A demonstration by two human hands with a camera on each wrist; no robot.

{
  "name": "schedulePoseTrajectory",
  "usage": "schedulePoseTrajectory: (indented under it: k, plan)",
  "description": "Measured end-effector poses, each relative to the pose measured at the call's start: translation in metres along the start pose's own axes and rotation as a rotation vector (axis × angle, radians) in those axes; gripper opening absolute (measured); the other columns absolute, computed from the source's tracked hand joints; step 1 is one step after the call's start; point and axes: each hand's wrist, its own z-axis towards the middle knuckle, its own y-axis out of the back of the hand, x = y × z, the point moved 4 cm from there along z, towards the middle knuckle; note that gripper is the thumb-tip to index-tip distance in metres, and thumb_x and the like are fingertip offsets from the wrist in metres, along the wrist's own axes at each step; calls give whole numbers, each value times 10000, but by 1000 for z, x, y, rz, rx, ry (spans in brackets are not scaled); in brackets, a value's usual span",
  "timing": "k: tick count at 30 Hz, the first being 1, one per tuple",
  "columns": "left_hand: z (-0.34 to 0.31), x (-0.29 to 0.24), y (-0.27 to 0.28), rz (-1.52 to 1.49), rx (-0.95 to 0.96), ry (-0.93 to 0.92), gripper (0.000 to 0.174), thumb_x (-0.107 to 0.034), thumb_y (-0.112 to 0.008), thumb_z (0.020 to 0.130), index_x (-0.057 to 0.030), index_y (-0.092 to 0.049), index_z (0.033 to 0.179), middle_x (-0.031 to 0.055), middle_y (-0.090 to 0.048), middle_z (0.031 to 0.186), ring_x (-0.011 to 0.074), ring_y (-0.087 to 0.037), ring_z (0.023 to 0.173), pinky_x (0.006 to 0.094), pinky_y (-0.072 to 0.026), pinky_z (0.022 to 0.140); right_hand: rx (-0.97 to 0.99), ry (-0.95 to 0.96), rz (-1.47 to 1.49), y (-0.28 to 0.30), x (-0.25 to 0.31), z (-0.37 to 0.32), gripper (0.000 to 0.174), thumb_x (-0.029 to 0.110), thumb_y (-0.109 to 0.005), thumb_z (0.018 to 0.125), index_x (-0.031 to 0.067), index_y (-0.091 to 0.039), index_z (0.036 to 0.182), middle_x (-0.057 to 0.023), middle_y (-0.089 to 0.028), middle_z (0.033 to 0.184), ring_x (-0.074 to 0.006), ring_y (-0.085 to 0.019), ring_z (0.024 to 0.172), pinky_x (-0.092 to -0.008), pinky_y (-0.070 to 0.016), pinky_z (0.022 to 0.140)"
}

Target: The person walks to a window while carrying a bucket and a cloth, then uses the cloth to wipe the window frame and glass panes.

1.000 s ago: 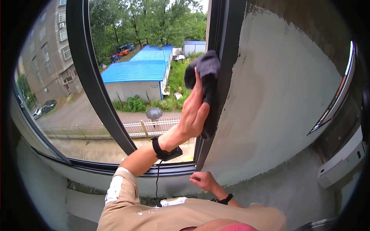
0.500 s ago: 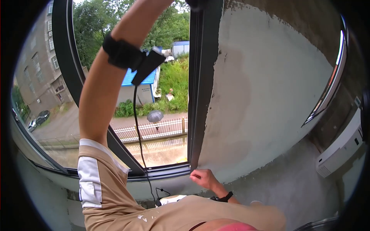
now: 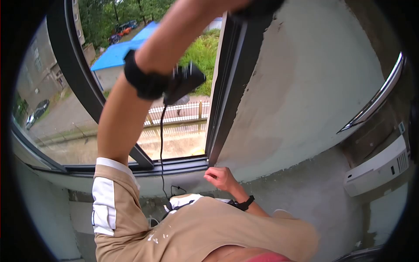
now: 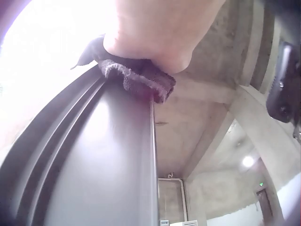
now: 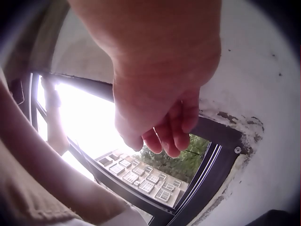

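Note:
My left hand (image 4: 155, 35) is raised high and holds a dark, fluffy cloth (image 4: 141, 77) against the grey window frame (image 4: 108, 160). In the left wrist view the cloth bunches under the heel of the hand and laps over the frame's edge; the fingers are hidden. At the top of the head view the same cloth (image 3: 257, 8) is partly cut off, over the upper part of the frame's upright (image 3: 229, 74). Low by the window's bottom corner, my right hand (image 3: 220, 178) hangs with loosely curled fingers (image 5: 175, 125) and holds nothing.
A rough plastered wall (image 3: 301, 87) runs right of the frame. The window sill track (image 3: 179, 165) lies below the opening. A black cable (image 3: 162, 148) hangs from the left wrist camera (image 3: 185, 83). A white wall unit (image 3: 377, 168) is at far right.
My left hand has gone from the middle of the upright to its upper part, taking the cloth up with it. The head view has shifted slightly. My right hand stays low, loosely curled.

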Motion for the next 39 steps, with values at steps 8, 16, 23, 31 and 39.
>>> schedulePoseTrajectory:
  k: [8,16,23,31,39]
  plan:
    - [-221,-34,-34,328,100,343,823,-150,-646,913,188,-233,1539,416,-409,1497,539,-431,1395,487,-352,1178,52,-12,46,-2,-3,-5,122,115,-729,897,22,-659,860,-98,-625,729,-242,-606,619,-344,-489,595]
    - [-387,-56,-50,225,278,576,725,-125,-705,821,177,-436,1423,381,-512,1400,576,-473,1336,564,-377,1153,242,-180,133,-13,-15,-13,162,175,-783,854,48,-685,877,-98,-680,762,-245,-651,655,-348,-507,610]
    - [-459,-80,-50,163,268,723,664,-44,-704,757,144,-521,1367,323,-563,1374,540,-528,1296,529,-430,1126,294,-180,164,-24,-15,-23,156,146,-798,832,39,-686,853,-84,-668,730,-222,-652,634,-348,-504,599]
    - [-536,-102,-44,231,462,823,670,-50,-735,796,104,-489,1400,288,-580,1368,449,-552,1314,480,-483,1083,253,-166,148,-20,-8,-18,147,98,-790,818,17,-667,824,-93,-651,713,-235,-649,640,-345,-501,596]
    - [-534,-117,-28,200,604,927,453,-25,-671,829,67,-573,1262,226,-615,1335,361,-611,1228,413,-508,935,301,-77,153,-17,13,5,154,88,-786,814,10,-654,806,-93,-647,717,-230,-643,634,-350,-498,584]
